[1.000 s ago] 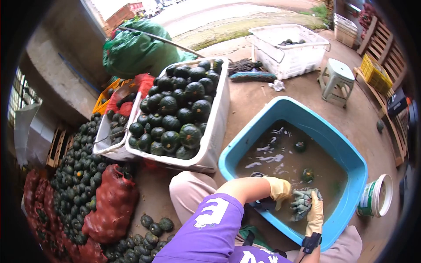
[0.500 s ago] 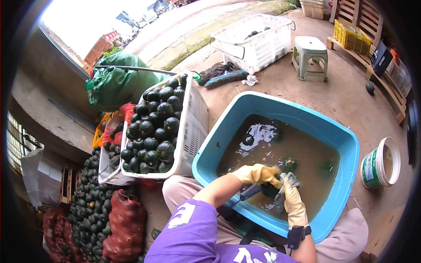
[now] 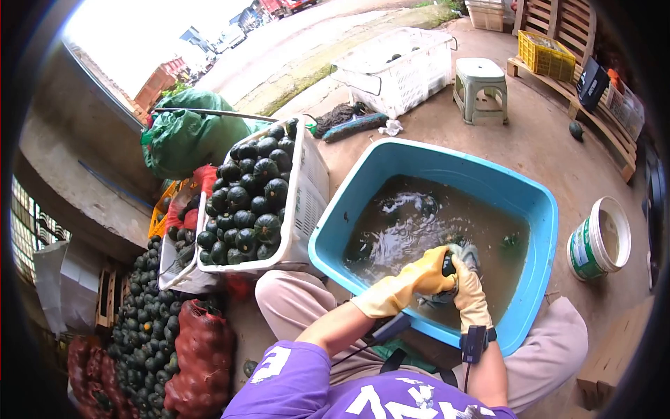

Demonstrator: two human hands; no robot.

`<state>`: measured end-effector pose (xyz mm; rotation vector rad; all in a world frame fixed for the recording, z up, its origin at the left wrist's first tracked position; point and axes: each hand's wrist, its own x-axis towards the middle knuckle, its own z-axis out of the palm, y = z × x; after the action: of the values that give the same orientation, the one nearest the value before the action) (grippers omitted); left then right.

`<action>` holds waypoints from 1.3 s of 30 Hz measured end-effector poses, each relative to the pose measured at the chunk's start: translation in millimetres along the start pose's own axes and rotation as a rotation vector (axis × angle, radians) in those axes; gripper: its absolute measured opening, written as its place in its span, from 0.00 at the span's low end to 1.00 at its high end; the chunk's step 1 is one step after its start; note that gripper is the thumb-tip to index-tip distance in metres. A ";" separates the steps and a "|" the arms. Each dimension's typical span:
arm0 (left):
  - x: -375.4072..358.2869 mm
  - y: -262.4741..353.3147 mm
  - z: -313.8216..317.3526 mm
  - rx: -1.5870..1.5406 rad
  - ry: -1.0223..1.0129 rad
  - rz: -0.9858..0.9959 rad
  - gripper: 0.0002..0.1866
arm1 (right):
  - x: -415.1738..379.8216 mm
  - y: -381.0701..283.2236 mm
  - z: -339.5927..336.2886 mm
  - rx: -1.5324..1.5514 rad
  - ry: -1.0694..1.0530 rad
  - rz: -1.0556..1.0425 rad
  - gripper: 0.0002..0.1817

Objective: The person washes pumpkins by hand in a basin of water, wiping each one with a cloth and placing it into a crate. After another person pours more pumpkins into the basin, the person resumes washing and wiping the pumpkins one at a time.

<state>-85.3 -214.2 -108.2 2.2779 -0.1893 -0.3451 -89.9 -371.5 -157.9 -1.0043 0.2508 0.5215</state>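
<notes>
Both my hands wear yellow rubber gloves and meet over the brown water in the blue tub (image 3: 335, 230). My left hand (image 3: 427, 274) is closed round a small dark green pumpkin (image 3: 447, 264), of which only a part shows between the gloves. Against that pumpkin my right hand (image 3: 470, 290) grips a wet grey cloth (image 3: 463, 255); its fingertips are partly hidden. Another pumpkin (image 3: 510, 241) floats near the tub's right wall, and darker round shapes lie in the water to the left.
Left of the tub stands a white crate (image 3: 307, 188) heaped with pumpkins. Beyond it are a pumpkin pile (image 3: 143, 328) and a red mesh sack (image 3: 199, 356). A white bucket (image 3: 600, 241) stands at right; a stool (image 3: 480, 91) and another crate (image 3: 398, 80) are behind.
Both hands have moved up and slightly right within the view, still together on the pumpkin and cloth. The water is more rippled, and the camera view has shifted a little.
</notes>
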 end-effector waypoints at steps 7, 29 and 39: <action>-12.6 47.3 -20.8 -0.137 0.135 0.090 0.47 | -5.5 -9.4 18.2 0.592 -0.067 0.021 0.28; -31.6 -6.3 -4.6 -0.628 -0.031 0.124 0.27 | -14.3 -7.6 22.9 -0.038 0.139 -0.397 0.21; -38.2 5.0 -29.2 -0.188 0.106 0.412 0.32 | 10.7 2.6 -4.6 0.542 -0.459 0.129 0.24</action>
<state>-112.7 -187.5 -78.7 2.0041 -0.5377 -0.0244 -82.0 -371.1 -166.9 -0.3277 0.0369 0.7369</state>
